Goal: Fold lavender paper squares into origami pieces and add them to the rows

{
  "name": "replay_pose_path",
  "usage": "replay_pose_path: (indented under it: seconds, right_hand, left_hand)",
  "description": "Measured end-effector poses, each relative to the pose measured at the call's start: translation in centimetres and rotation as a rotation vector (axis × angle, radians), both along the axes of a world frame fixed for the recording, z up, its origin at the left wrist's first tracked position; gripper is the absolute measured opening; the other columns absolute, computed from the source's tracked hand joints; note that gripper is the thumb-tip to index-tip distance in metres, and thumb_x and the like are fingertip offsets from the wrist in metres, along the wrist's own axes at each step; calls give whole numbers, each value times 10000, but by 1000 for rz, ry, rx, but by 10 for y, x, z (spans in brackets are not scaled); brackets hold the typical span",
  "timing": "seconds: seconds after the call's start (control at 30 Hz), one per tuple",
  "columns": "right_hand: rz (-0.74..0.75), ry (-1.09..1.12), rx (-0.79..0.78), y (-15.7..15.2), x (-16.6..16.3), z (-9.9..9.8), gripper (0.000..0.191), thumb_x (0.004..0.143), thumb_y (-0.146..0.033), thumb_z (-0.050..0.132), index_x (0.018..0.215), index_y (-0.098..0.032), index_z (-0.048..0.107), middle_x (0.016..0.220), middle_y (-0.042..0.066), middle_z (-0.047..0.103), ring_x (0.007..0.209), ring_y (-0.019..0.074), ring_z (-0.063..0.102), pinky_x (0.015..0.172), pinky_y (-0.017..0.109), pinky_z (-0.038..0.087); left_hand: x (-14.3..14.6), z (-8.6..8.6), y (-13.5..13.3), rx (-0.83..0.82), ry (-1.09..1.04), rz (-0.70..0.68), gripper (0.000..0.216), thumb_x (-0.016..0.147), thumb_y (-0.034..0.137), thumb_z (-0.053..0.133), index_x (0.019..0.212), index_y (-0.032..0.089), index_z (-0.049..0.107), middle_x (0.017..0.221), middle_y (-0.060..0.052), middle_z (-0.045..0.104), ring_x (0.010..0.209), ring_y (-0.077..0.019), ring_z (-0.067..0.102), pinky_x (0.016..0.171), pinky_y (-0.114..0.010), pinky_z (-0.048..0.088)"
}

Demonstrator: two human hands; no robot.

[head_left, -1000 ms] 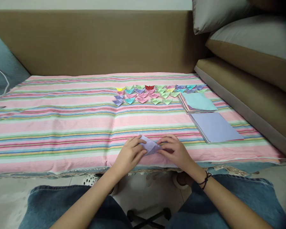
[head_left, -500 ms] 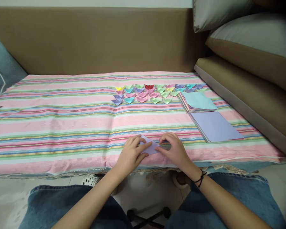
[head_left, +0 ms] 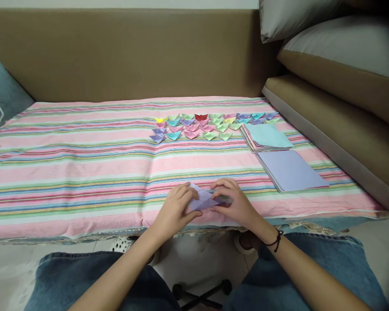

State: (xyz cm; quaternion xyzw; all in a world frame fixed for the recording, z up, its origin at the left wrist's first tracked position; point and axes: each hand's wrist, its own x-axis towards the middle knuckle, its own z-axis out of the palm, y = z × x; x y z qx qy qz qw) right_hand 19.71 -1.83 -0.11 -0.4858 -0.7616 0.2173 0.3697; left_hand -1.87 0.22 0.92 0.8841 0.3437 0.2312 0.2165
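A partly folded sheet of lilac origami paper [head_left: 201, 199] lies between my hands near the front edge of the striped cloth. My left hand [head_left: 178, 205] holds its left side, with the thumb along the lower edge and the fingers at the upper left. At the right end, my right hand [head_left: 235, 202] has thumb and fingertips closed on a corner of the paper. Crease lines cross its surface. Farther back stand rows of small folded paper boats [head_left: 192, 134] in pink, green, blue, purple, yellow and red.
Right of the boats lies a stack of paper topped with light blue [head_left: 269, 136]. A lilac-topped paper stack [head_left: 293, 170] lies in front of it. Brown cushions [head_left: 337, 129] line the right side, and a brown backrest [head_left: 132, 56] rises behind the striped cloth [head_left: 68, 177].
My left fingers have drawn back from the paper's middle toward its left side. The right fingers have closed in on the right corner, and more of the creased surface shows.
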Motion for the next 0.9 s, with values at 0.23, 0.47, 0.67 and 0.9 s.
replay_pose_path:
  seconds: [0.23,0.47,0.67,0.9]
  right_hand:
    - [84,-57,13,-2,18,-6,62,665,-235,753,709,-262,718,1061,49,620,1080,274,450,925,472,392]
    - [33,-71,10,0,20,-9,90,740,-249,688,661,-261,731,1034,57,638,1079,279,454,935,482,389]
    - [49,-84,-24,0,21,-6,85,729,-321,701,671,-268,734,1049,58,629,1099,288,442,951,489,376]
    - [36,-63,-30,-1,21,-5,130,746,-334,684,643,-261,715,1063,49,631,1127,288,432,958,484,370]
  left_hand:
    - [-5,-4,-2,7,-5,-46,101,819,299,580,786,217,630,1168,-59,584,1290,-282,351,1039,-468,305]
    - [-1,-9,-2,21,-54,-10,196,820,283,578,649,194,608,1136,-47,617,1284,-280,362,1026,-462,314]
    - [-2,-11,-2,47,-8,-16,127,842,274,548,784,209,641,1148,-43,617,1291,-273,357,1044,-472,278]
    - [-2,-13,-2,40,17,-20,129,852,277,530,799,219,633,1186,-22,606,1320,-261,321,1074,-478,232]
